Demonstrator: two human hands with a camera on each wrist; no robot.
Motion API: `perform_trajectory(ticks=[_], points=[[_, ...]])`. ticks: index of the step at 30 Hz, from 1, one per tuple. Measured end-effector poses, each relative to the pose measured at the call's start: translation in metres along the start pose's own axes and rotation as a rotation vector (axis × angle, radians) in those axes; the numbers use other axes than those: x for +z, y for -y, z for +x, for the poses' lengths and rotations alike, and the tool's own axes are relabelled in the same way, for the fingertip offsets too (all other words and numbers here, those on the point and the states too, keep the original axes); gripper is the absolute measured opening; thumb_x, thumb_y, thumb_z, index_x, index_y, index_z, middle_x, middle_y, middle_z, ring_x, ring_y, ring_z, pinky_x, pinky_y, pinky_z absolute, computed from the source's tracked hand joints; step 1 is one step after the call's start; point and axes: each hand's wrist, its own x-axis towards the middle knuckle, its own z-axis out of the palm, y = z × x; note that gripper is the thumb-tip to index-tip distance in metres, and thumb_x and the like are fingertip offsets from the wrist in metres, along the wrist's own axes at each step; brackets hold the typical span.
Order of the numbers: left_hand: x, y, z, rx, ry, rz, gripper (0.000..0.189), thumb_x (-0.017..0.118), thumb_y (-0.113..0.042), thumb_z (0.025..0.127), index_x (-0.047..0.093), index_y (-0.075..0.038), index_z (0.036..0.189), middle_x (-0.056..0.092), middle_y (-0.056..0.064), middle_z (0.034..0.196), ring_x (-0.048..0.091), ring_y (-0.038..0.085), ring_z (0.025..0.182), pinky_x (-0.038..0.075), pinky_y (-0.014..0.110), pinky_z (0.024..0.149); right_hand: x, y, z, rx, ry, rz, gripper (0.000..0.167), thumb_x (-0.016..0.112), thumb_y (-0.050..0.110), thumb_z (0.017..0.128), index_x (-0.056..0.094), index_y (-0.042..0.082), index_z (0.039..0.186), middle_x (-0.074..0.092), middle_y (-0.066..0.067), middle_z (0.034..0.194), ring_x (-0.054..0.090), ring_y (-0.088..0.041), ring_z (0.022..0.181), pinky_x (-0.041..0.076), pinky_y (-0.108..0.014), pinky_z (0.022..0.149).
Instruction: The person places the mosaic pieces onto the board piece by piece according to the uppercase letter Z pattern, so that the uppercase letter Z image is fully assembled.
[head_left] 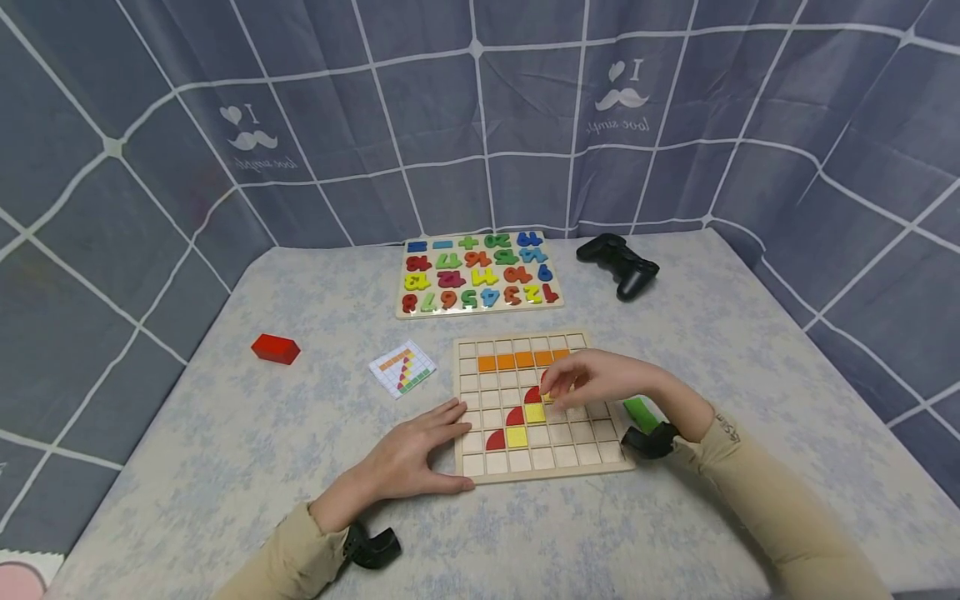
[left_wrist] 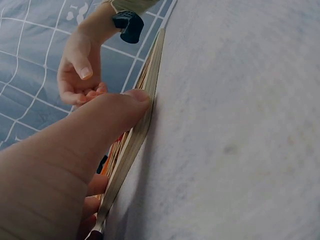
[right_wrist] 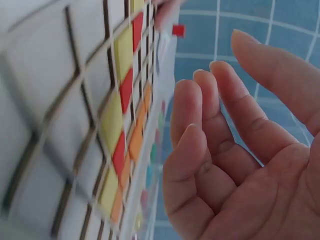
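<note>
A wooden grid board [head_left: 474, 465] lies on the table, with a row of orange square tiles [head_left: 524, 359] near its far side. Below that row, yellow squares [head_left: 517, 437] and red quarter-round tiles [head_left: 496, 440] climb diagonally to the right. My left hand [head_left: 408, 458] rests at the board's left edge, fingers spread, with the thumb [left_wrist: 136, 96] on the near corner. Over the upper right of the diagonal hovers my right hand [head_left: 603, 379], covering some tiles. Its fingers [right_wrist: 187, 100] are loosely bent, and the right wrist view shows nothing between them and the thumb.
Left of the board lies a card [head_left: 402, 368] printed with a coloured grid pattern. Farther left sits a red block [head_left: 275, 349]. A number puzzle [head_left: 480, 310] and a black game controller [head_left: 618, 265] are behind. A green object [head_left: 643, 412] lies by the right wrist.
</note>
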Motion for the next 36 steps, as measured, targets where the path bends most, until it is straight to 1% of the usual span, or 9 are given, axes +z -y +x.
perform_trajectory(ticks=[2,3,8,13,18,22,27,31,36], points=[[0.000,0.000,0.000,0.002,-0.001,-0.001,0.079,0.066,-0.062,0.076,0.056,-0.008,0.132,0.037,0.008,0.147,0.027,0.017,0.138,0.034,0.042,0.106,-0.006,-0.003,-0.010,0.016,-0.033,-0.003,0.027,0.066,0.019,0.089,0.065,0.000,0.108,0.065,0.000,0.092,0.060,-0.015,0.084,0.051,-0.028,0.072],[0.000,0.000,0.000,0.004,-0.001,-0.001,0.079,0.066,-0.062,0.076,0.056,-0.008,0.132,0.037,0.008,0.147,0.027,0.017,0.138,0.034,0.042,0.106,-0.009,-0.004,-0.015,0.039,-0.049,0.004,0.027,0.066,0.019,0.089,0.065,0.000,0.108,0.064,0.000,0.092,0.060,-0.015,0.084,0.051,-0.028,0.073],[0.000,0.001,0.000,0.006,-0.005,0.001,0.079,0.065,-0.063,0.076,0.056,-0.008,0.132,0.037,0.008,0.147,0.027,0.017,0.138,0.034,0.042,0.106,-0.020,-0.015,-0.035,0.100,-0.104,0.019,0.026,0.064,0.016,0.091,0.063,-0.002,0.110,0.065,-0.007,0.092,0.059,-0.017,0.084,0.050,-0.027,0.074],[0.001,0.001,0.000,0.006,-0.010,0.003,0.079,0.065,-0.064,0.076,0.056,-0.009,0.132,0.037,0.008,0.147,0.027,0.017,0.138,0.034,0.041,0.106,-0.030,-0.027,-0.049,0.166,-0.173,0.036,0.030,0.065,0.016,0.090,0.061,-0.004,0.113,0.065,-0.009,0.095,0.060,-0.016,0.084,0.051,-0.028,0.074],[0.001,0.000,0.000,0.005,-0.007,0.001,0.079,0.065,-0.063,0.076,0.056,-0.008,0.132,0.037,0.008,0.147,0.027,0.017,0.138,0.035,0.041,0.105,-0.037,-0.038,-0.059,0.203,-0.232,0.075,0.034,0.066,0.014,0.089,0.059,-0.006,0.115,0.064,-0.015,0.100,0.060,-0.017,0.086,0.052,-0.029,0.075],[0.001,-0.001,0.000,0.004,-0.003,0.004,0.079,0.066,-0.062,0.076,0.056,-0.008,0.132,0.037,0.008,0.147,0.027,0.017,0.138,0.035,0.041,0.105,-0.041,-0.051,-0.067,0.222,-0.252,0.111,0.037,0.069,0.014,0.087,0.058,-0.007,0.115,0.063,-0.020,0.103,0.062,-0.016,0.087,0.052,-0.029,0.076],[0.000,-0.001,0.000,0.001,0.002,0.002,0.079,0.066,-0.062,0.076,0.055,-0.008,0.133,0.037,0.008,0.147,0.027,0.017,0.138,0.035,0.041,0.105,-0.045,-0.063,-0.075,0.257,-0.273,0.123,0.040,0.070,0.016,0.085,0.058,-0.006,0.116,0.063,-0.019,0.106,0.063,-0.015,0.090,0.052,-0.030,0.077],[0.000,-0.001,0.000,0.003,-0.004,-0.003,0.079,0.066,-0.062,0.076,0.055,-0.008,0.133,0.037,0.008,0.147,0.027,0.017,0.138,0.035,0.041,0.105,-0.048,-0.067,-0.079,0.270,-0.268,0.132,0.042,0.070,0.015,0.085,0.056,-0.007,0.119,0.062,-0.019,0.109,0.063,-0.015,0.091,0.052,-0.031,0.078],[0.001,0.001,0.000,0.008,-0.012,-0.002,0.079,0.066,-0.063,0.076,0.056,-0.009,0.132,0.038,0.007,0.147,0.027,0.017,0.138,0.035,0.041,0.105,-0.049,-0.075,-0.080,0.262,-0.249,0.149,0.044,0.070,0.012,0.085,0.055,-0.009,0.120,0.061,-0.022,0.109,0.063,-0.015,0.089,0.052,-0.030,0.076]])
